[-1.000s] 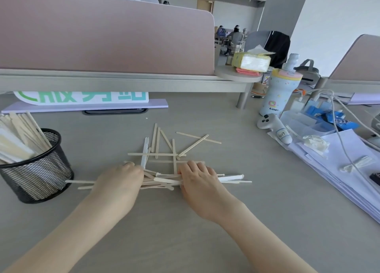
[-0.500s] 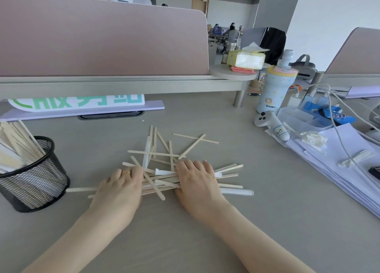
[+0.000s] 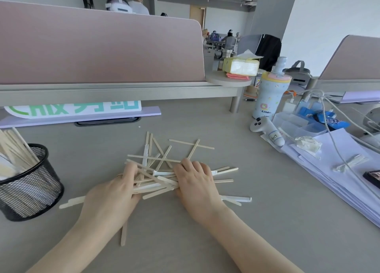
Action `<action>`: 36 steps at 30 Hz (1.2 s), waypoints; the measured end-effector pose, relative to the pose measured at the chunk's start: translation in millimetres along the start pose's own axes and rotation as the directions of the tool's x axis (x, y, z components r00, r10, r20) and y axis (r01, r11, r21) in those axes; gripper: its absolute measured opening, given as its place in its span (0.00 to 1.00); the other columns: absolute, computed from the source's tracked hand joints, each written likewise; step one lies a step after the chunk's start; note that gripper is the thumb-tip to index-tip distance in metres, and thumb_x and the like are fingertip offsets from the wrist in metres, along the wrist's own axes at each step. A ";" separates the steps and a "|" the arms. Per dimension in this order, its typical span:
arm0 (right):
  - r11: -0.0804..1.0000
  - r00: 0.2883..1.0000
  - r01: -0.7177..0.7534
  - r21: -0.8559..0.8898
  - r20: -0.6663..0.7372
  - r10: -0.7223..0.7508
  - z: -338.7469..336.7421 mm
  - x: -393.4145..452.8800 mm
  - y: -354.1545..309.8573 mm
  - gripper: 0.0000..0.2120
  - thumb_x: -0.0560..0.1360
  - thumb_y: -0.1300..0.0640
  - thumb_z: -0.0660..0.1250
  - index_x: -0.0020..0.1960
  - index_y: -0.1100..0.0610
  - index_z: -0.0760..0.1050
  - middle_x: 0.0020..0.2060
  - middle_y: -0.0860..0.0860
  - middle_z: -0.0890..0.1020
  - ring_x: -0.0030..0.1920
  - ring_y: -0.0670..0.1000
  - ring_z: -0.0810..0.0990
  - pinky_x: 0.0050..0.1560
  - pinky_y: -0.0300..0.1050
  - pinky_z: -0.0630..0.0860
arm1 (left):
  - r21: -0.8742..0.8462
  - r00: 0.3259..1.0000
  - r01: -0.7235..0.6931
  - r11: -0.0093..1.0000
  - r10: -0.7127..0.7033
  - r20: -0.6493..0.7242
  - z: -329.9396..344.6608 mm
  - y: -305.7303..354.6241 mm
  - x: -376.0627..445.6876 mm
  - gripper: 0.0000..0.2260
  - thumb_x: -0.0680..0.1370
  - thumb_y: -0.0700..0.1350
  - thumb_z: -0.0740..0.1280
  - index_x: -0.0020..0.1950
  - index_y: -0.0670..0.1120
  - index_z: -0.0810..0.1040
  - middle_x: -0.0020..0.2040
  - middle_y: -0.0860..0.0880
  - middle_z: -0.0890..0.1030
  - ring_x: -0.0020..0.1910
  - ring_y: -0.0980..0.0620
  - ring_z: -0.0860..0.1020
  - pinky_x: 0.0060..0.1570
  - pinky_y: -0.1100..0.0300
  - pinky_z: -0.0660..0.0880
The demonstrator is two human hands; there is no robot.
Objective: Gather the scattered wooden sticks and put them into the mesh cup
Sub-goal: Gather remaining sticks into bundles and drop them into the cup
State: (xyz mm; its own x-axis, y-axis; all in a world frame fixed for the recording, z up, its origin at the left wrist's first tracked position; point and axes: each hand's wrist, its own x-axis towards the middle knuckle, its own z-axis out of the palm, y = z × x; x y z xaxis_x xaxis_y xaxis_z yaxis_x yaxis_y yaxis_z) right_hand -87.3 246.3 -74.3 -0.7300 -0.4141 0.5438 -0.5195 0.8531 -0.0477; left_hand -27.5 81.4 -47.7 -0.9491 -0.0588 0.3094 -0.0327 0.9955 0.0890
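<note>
Grey matte desk (image 3: 185,242) holds a black wire-mesh cup (image 3: 28,192) at far left, already bristling with flat pale sticks. Just right of it, the left hand (image 3: 111,198) has curled inward since half a second ago, raking thin pale wooden sticks (image 3: 158,182) against the flat, spread right hand (image 3: 195,184). Neither hand clasps them yet; strays lie beyond.

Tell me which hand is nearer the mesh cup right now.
Left. The left hand lies on the stick pile just right of the mesh cup; the right hand lies beyond it, farther right.
</note>
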 end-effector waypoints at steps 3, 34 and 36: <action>0.999 0.999 0.053 0.001 -0.003 -0.053 -3.3 0.6 2.1 0.24 0.45 0.56 0.77 0.37 0.50 0.71 0.30 0.43 0.76 0.30 0.48 0.76 0.36 0.37 0.73 | 0.068 0.997 -0.066 0.995 0.063 0.042 0.6 -6.0 2.8 0.34 0.51 0.40 0.81 0.56 0.48 0.77 0.21 0.52 0.73 0.17 0.51 0.73 0.22 0.72 0.43; 0.552 0.917 -0.310 0.774 0.091 0.388 -82.8 17.9 7.4 0.22 0.75 0.57 0.64 0.28 0.53 0.55 0.17 0.47 0.62 0.22 0.47 0.57 0.23 0.35 0.55 | -0.636 0.927 -0.108 0.764 -0.153 -0.342 -26.3 -8.4 -0.9 0.12 0.75 0.58 0.48 0.42 0.54 0.66 0.34 0.50 0.75 0.35 0.50 0.72 0.33 0.59 0.67; 0.369 0.899 -0.286 0.884 0.113 0.423 -90.1 25.9 -3.6 0.21 0.76 0.55 0.62 0.30 0.56 0.54 0.22 0.50 0.57 0.27 0.51 0.54 0.27 0.41 0.54 | -0.770 0.915 -0.109 0.629 -0.239 -0.326 -30.6 -2.3 -2.8 0.12 0.74 0.61 0.49 0.39 0.55 0.64 0.34 0.54 0.76 0.34 0.54 0.74 0.34 0.62 0.71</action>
State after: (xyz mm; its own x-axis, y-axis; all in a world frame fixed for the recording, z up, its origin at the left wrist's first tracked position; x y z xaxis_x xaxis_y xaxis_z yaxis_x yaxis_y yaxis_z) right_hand -64.4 261.0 15.5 -0.9265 -0.0471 0.3734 -0.3761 0.1527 -0.9139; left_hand -15.2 77.0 -19.8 -0.7584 -0.3162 0.5700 0.3243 0.5756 0.7507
